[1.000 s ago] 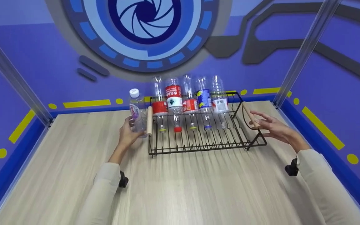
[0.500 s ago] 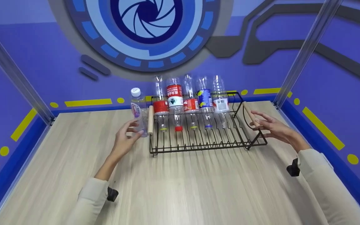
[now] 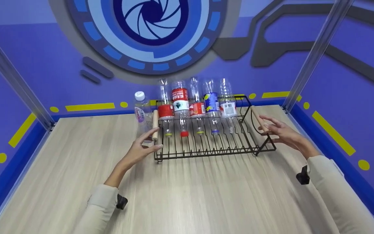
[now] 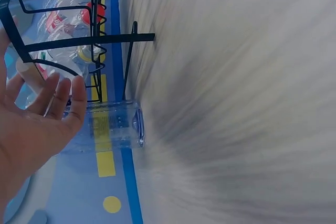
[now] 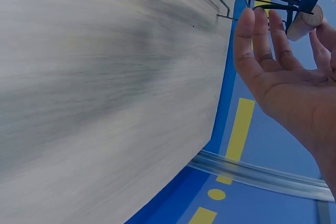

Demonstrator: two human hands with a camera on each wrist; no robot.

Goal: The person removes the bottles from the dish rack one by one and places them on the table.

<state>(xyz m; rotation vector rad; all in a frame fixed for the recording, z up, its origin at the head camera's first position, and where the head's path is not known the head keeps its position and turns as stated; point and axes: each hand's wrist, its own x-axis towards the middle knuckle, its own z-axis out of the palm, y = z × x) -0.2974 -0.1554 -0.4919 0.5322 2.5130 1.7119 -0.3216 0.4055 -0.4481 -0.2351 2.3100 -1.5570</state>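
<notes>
A black wire rack (image 3: 156,158) with wooden side handles bears several clear bottles, tilted caps-down toward me. My left hand (image 3: 137,152) is at the left wooden handle (image 3: 155,126), fingers extended and thumb apart below it. In the left wrist view those fingers (image 4: 77,98) lie beside the handle, overlapping a clear bottle (image 4: 118,124). That white-capped bottle (image 3: 140,113) stands upright left of the rack. My right hand (image 3: 286,134) is at the right wooden handle (image 3: 259,119), its fingers loosely spread around it. In the right wrist view the handle (image 5: 303,24) shows between thumb side and fingers.
The rack's bottles include one with a red cap (image 3: 184,134), one with a blue-yellow label (image 3: 211,102) and one with a white label (image 3: 228,110). A pale wood table (image 3: 213,195) lies beneath. Blue panels (image 3: 28,81) stand behind and at both sides.
My left hand has let go of the upright bottle, drawn back a little, then moved right to the left handle. The right hand and the rack have stayed in place.
</notes>
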